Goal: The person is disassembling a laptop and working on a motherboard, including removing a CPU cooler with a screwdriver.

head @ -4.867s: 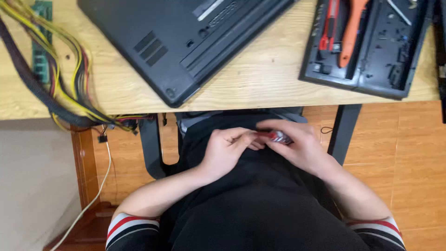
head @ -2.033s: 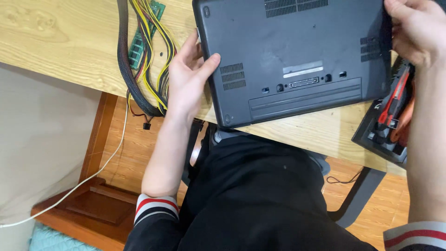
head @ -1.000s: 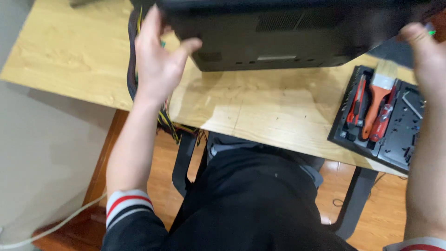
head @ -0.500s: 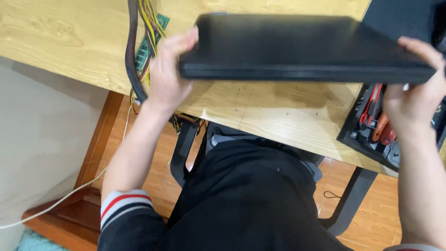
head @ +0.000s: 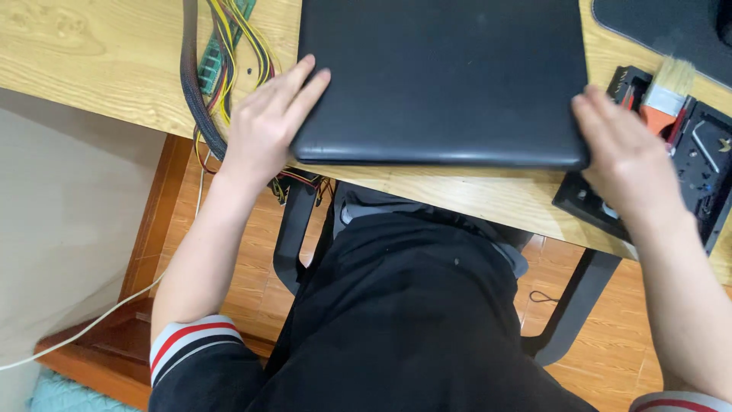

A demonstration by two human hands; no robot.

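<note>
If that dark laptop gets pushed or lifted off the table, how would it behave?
The laptop looks like a flat, rigid slab, so it would probably stay stiff rather than flex. Its smooth matte lid may slide easily on the wooden table. Both the left hand and right hand press its corners, which hints at some weight; its near edge sits close to the table's edge.

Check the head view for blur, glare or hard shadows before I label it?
Head view: sharp overall, light soft and even; faint sheen on the closed black laptop, no glare; left hand crisp, right hand slightly soft; thin shadow under the laptop's near edge on the wooden table.
</note>
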